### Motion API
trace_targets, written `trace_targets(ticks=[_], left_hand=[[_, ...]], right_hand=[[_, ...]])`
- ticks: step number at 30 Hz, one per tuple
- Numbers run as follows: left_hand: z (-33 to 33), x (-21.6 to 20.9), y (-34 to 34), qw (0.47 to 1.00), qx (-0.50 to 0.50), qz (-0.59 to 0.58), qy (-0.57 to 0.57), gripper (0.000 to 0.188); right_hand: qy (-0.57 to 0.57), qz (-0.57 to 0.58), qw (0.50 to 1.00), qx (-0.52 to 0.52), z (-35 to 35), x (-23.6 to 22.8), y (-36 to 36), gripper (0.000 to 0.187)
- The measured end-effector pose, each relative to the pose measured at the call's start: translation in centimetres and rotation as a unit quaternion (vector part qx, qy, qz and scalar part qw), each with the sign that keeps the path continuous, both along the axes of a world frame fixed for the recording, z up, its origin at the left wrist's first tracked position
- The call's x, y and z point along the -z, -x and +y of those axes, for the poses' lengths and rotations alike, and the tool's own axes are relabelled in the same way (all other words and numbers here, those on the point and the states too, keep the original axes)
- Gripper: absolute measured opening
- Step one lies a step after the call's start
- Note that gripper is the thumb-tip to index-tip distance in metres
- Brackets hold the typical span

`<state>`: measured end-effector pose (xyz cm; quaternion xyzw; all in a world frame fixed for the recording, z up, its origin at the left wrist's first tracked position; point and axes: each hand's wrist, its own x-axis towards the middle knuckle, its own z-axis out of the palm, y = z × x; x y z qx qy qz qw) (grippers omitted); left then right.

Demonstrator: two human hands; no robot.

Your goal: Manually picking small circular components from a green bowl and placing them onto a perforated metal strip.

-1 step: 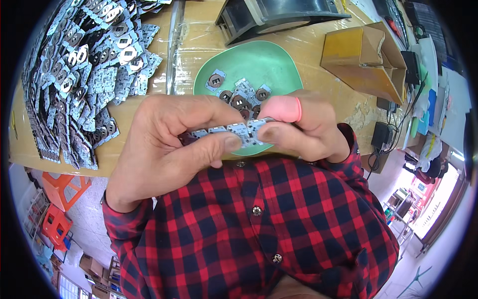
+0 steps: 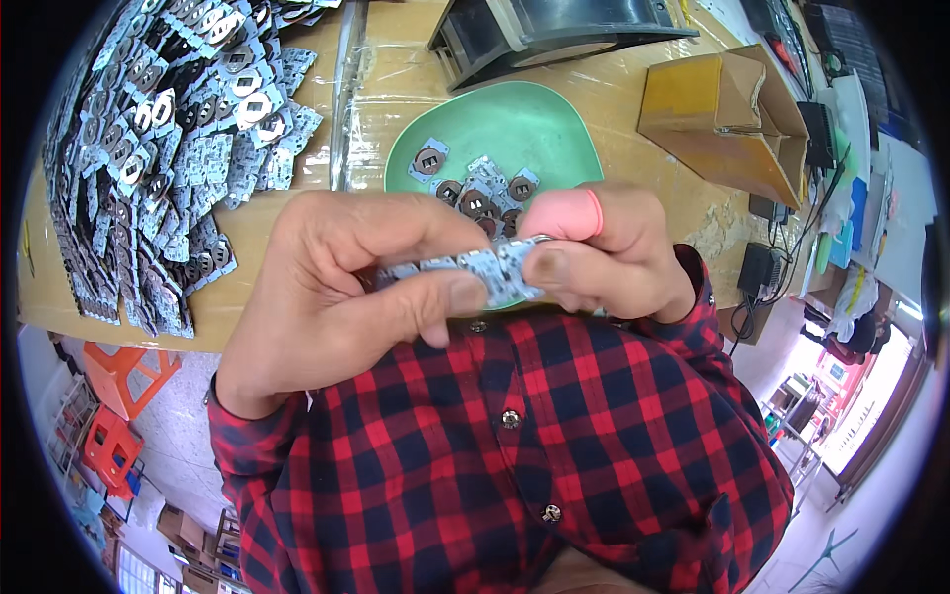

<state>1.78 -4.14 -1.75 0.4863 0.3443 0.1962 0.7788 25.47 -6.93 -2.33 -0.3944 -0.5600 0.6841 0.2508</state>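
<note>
My left hand pinches a strip of small circuit boards between thumb and forefinger. At the strip's right end my right hand closes thumb and forefinger on the end board; a pink finger cot covers that forefinger. Both hands are in front of my chest, over the near rim of a green bowl. Inside the bowl lie several loose small boards with round brown coin-cell holders. The strip is slightly blurred, and my fingers hide part of its left length.
A large heap of board strips covers the table's left side. Beyond the bowl stands a black frame-like object. An opened cardboard box sits at the right, with black adapters and cables beside it. Orange stools stand at lower left.
Both hands have shifted slightly right with the strip. The end board in my right hand now sits at more of an angle to the rest. The bowl's contents look the same.
</note>
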Motion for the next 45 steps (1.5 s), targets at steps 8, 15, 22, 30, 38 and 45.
trace_targets(ticks=[8, 15, 22, 30, 38, 45], left_hand=[[-0.9, 1.3, -0.7, 0.931, -0.103, 0.075, -0.342, 0.020], [-1.7, 3.3, -1.4, 0.801, -0.165, 0.091, -0.568, 0.033], [-2.3, 3.3, -2.0, 0.782, -0.185, 0.128, -0.581, 0.030], [-2.1, 3.2, -2.1, 0.786, -0.205, 0.124, -0.569, 0.028], [-2.1, 2.9, -1.6, 0.804, -0.068, 0.080, -0.585, 0.027], [-1.3, 2.2, -1.2, 0.860, -0.153, 0.090, -0.478, 0.021]], right_hand=[[0.062, 0.135, 0.979, 0.138, -0.5, 1.5, 0.9, 0.022], [-0.070, 0.008, 0.989, 0.132, -0.6, 1.6, 1.0, 0.020], [-0.079, -0.009, 0.990, 0.116, -0.5, 1.7, 0.8, 0.021], [-0.068, -0.012, 0.989, 0.131, -0.7, 1.7, 0.8, 0.021], [-0.113, -0.023, 0.982, 0.148, -0.2, 1.7, 1.0, 0.021], [-0.375, -0.104, 0.914, 0.113, 0.6, 2.4, 0.1, 0.014]])
